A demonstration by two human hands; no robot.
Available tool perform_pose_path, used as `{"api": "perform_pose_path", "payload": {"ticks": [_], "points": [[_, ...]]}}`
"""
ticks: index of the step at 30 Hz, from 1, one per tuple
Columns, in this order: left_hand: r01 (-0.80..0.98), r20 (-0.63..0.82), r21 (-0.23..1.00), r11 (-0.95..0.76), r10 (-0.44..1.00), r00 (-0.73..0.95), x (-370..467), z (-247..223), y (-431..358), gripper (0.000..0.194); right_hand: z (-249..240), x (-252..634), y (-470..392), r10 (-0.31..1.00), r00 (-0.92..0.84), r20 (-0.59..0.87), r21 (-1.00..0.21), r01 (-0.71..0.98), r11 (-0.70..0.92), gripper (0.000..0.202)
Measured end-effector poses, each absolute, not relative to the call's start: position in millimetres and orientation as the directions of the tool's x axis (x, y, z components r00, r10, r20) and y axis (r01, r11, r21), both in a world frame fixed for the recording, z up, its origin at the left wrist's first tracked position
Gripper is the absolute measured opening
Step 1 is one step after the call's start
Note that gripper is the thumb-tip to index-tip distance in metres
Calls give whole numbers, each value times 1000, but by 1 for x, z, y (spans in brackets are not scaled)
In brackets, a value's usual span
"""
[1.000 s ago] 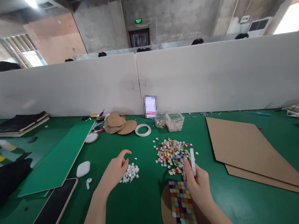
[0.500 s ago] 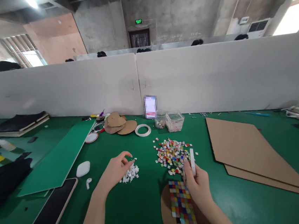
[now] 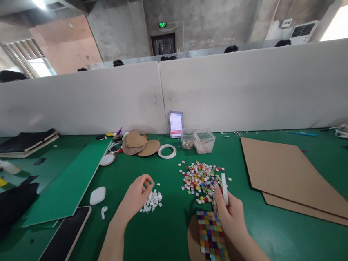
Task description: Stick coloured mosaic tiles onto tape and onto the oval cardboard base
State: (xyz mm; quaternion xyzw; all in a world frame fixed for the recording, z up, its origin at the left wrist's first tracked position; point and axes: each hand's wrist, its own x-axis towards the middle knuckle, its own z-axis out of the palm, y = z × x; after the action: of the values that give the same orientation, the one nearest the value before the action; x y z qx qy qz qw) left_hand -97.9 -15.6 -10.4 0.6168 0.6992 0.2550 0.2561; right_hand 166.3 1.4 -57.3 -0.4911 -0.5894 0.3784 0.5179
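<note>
I see my left hand pinched shut over the white scraps, grip contents unclear. My right hand grips a white stick above the mosaic strip. Coloured tiles, 2 cardboard sheets and an earbud case surround them.

almost no readable writing in view

the one sign is a small green lit exit sign mounted on the concrete wall above the dark doorway at the far end of the room; its characters are too small and blurred to read. a card or screen propped against the white partition on the worktop is blurred out, so nothing on it can be made out. no label, brand or number is legible on the clear plastic boxes or the wall unit at upper right.
</note>
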Motion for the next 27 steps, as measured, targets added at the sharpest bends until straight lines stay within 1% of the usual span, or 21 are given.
{"api": "perform_pose_path", "payload": {"ticks": [3, 8, 13, 17, 20, 24, 27], "points": [[686, -136, 710, 162, 986, -93, -96, -7, -17, 28, -56, 167, 1, 969, 14, 248, -950, 198, 240, 34], [728, -64, 675, 119, 993, -103, -95, -7, -18, 29, -53, 167, 1, 967, 17, 253, -950, 193, 245, 35], [763, -68, 633, 132, 991, -115, -95, -7, -17, 27, -55, 166, 0, 966, 16, 257, -954, 163, 251, 34], [753, -11, 650, 106, 991, -131, -96, -6, -16, 24, -57, 166, 1, 968, 18, 251, -958, 150, 246, 33], [758, 18, 644, 100, 989, -146, -97, -6, -16, 28, -58, 166, 1, 969, 23, 246, -955, 176, 238, 33], [757, 17, 643, 116, 986, -166, -97, -6, -17, 31, -57, 165, 2, 972, 33, 233, -956, 189, 223, 36], [737, -26, 667, 110, 992, -125, -95, -6, -17, 31, -57, 165, 2, 973, 36, 229, -958, 183, 219, 36]]}}
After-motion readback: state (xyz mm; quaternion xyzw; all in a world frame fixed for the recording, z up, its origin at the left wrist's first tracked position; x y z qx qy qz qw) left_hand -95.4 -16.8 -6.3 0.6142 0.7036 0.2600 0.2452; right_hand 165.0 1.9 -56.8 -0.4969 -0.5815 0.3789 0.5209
